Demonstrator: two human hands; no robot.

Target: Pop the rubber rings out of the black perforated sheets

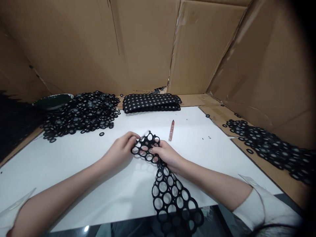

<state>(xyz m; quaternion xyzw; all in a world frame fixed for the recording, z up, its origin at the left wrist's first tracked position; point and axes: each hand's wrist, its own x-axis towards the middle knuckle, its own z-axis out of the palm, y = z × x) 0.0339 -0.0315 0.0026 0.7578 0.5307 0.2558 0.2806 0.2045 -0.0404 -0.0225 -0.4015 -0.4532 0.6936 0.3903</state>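
Note:
A strip of joined black rings point(168, 197) is gathered between my two hands over the white work surface. My right hand point(168, 152) is closed round its bunched middle, thumb on top. At the strip's upper left end, my left hand point(124, 144) pinches the edge, its fingertips partly hidden behind the rings. From my right hand the rest of the strip fans out toward me and hangs over the front edge of the surface. A red, dark-tipped pen-like tool point(171, 131) lies just beyond my right hand.
Loose black rings point(84, 113) are heaped at the back left beside a dark bowl point(53, 101). A folded piece of ring mesh point(151, 102) lies at the back. More rings point(274, 144) pile along the right. Cardboard walls point(143, 42) enclose the back and sides.

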